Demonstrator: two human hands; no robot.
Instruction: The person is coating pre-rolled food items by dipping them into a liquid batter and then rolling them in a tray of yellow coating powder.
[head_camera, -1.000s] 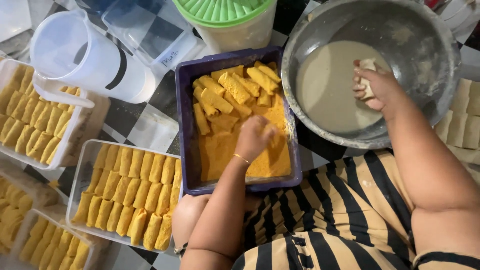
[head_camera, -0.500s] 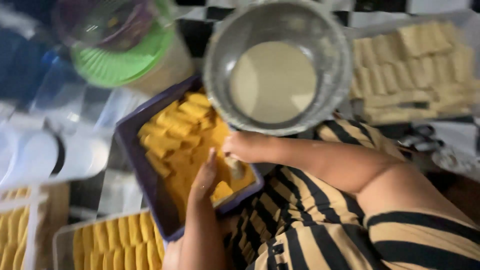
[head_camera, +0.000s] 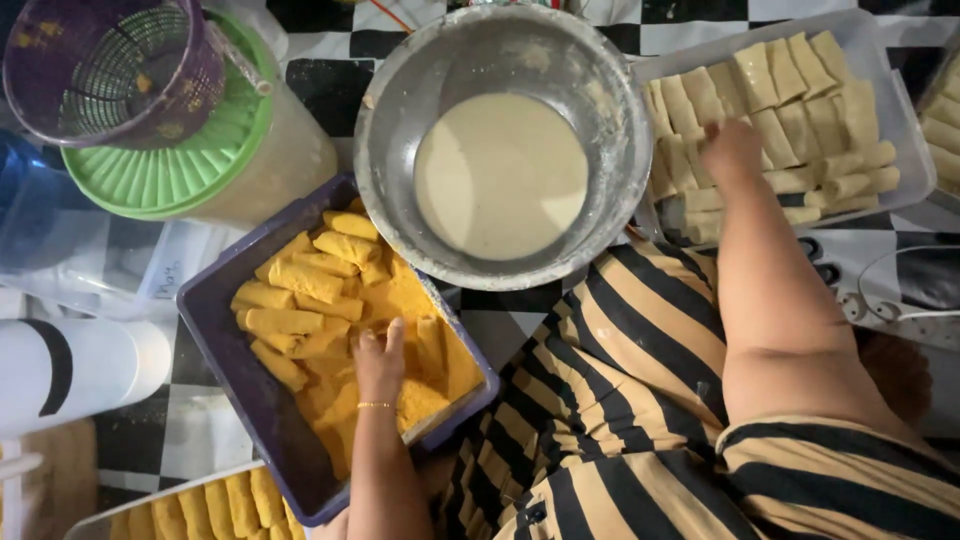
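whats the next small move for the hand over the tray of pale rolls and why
Probably close the right hand on one pale roll and carry it to the batter bowl. That hand is already on the clear tray, the bowl beside it holds only batter, and the left hand is busy in the crumb tray.

Floor beneath me: black-and-white checkered tiles, glossy, evenly lit from above; white cable coiled at right.
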